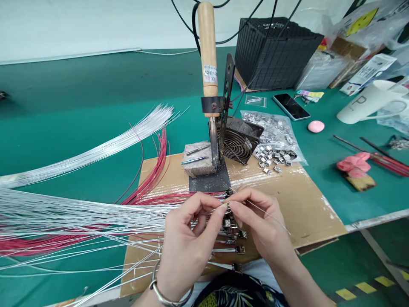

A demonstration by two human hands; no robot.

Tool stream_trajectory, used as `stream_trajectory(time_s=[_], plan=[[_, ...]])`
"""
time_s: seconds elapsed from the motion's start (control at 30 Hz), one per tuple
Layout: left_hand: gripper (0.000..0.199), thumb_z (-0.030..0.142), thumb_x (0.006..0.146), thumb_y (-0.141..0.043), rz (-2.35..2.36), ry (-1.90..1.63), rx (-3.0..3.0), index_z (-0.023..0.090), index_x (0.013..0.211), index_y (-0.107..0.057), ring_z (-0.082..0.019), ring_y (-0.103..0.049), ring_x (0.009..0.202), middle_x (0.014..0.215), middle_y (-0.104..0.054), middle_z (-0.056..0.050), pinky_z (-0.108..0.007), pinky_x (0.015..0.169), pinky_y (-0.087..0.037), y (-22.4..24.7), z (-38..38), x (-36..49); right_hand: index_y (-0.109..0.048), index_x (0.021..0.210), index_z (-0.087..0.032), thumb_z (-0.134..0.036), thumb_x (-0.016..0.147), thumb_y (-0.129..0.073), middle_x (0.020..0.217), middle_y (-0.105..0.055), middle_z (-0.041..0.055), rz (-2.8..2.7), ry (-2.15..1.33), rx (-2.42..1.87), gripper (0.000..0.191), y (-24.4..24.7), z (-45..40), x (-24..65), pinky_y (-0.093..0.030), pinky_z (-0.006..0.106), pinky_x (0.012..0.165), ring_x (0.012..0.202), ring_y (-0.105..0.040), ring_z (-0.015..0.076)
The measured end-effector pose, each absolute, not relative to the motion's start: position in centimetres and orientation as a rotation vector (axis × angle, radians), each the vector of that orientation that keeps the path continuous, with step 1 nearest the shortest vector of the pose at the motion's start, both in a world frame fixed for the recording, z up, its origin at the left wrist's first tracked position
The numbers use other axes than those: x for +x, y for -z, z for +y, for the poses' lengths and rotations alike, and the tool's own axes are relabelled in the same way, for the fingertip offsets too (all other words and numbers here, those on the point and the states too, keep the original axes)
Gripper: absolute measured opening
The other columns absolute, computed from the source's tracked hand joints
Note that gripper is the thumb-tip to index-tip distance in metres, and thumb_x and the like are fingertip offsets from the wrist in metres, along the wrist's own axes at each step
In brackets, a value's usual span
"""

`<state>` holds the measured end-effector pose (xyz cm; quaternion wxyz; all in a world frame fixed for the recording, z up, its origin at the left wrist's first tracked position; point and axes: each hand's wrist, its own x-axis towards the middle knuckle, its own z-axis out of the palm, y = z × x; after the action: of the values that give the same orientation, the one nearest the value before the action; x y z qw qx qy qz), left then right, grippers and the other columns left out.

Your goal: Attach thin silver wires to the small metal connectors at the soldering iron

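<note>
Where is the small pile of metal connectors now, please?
In the head view, the connectors lie right of the fan, against the clear bag, at the far edge of the cardboard.

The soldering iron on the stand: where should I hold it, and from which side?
Close your hand around the wooden handle above the black clamp, coming from the left, since the dark metal bracket stands on its right. The upright handle is long and free; the metal shaft below the clamp may be hot.

head-worn | faces forward, down | close above left hand [188,243], right hand [262,226]
</note>
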<state>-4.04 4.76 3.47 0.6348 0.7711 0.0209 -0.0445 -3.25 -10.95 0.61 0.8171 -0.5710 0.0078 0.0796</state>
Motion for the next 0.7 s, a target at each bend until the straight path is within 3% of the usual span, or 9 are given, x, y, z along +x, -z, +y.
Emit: stream_trajectory(time_s=[0.43, 0.7], plan=[[0.023, 0.037, 0.089, -0.069, 0.026, 0.326, 1.762, 0.018, 0.077, -0.07, -0.014, -0.049, 0.056, 0.063, -0.061, -0.002, -0.026, 0.051, -0.034, -4.2, 5.7, -3.4, -0.07, 0.069, -0.018, -0.027, 0.079, -0.08, 0.059, -0.052, -0.0044, 0.03, -0.443, -1.193, 0.017, -1.5, -12.4, -1.7, -0.026, 0.027, 0.054, 0.055, -0.04, 0.0102], [0.015, 0.033, 0.09, -0.07, 0.131, 0.051, 1.752, 0.02, 0.083, -0.071, -0.016, -0.058, 0.066, 0.073, -0.069, -0.003, -0.026, 0.06, -0.043, -3.4, 4.5, -4.4, -0.076, 0.074, -0.02, -0.031, 0.083, -0.082, 0.054, -0.05, -0.0056, 0.131, -0.255, -1.079, 0.015, -1.1, -10.4, -2.5, -0.026, 0.025, 0.054, 0.052, -0.036, 0.0085]])
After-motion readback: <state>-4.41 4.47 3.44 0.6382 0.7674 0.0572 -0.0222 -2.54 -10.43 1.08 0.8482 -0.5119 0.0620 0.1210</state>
